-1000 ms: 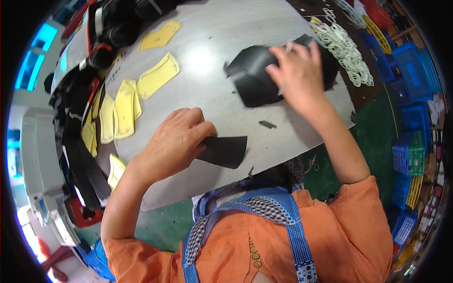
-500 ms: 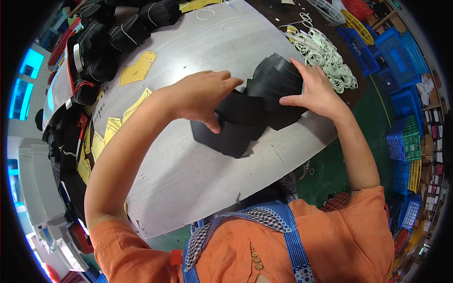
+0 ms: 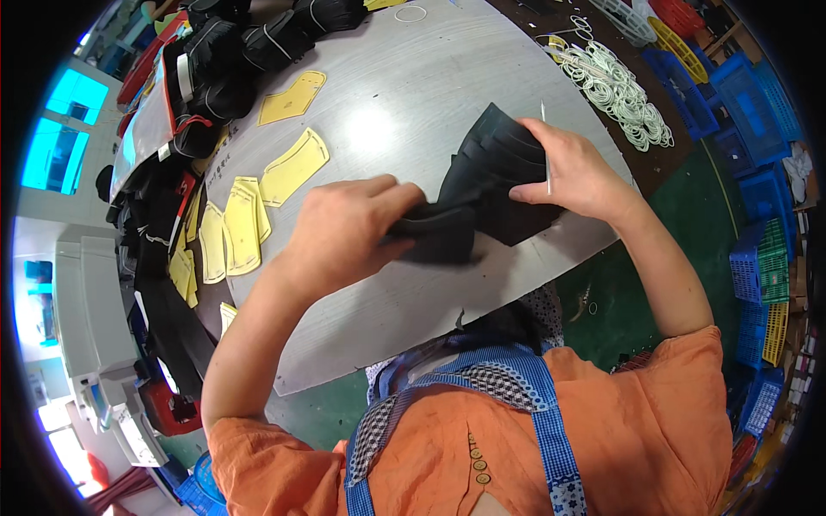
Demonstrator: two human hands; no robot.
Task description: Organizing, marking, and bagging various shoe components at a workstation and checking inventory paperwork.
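Observation:
My left hand (image 3: 348,228) is closed around a small stack of black cut pieces (image 3: 443,236), thumb below and fingers above; it is slightly blurred. To its right, my right hand (image 3: 585,172) grips the edge of a fanned stack of black cut pieces (image 3: 495,168), which leans over the table. The two stacks meet or overlap near the middle; I cannot tell whether they are apart. A thin white pen-like stick (image 3: 548,172) stands upright along my right hand, between thumb and fingers. Both stacks look like flat leather or synthetic sheet.
Yellow pattern pieces (image 3: 294,168) lie on the left of the grey table (image 3: 387,322). Tied black bundles (image 3: 280,39) are piled at the far left. A heap of pale green loops (image 3: 615,90) lies at the far right edge. Blue plastic baskets (image 3: 748,99) line the right side.
My left hand has closed on the left black pieces and lifted and tilted them. My right hand keeps its stack, now more upright. The whole view has shifted, showing more yellow pieces.

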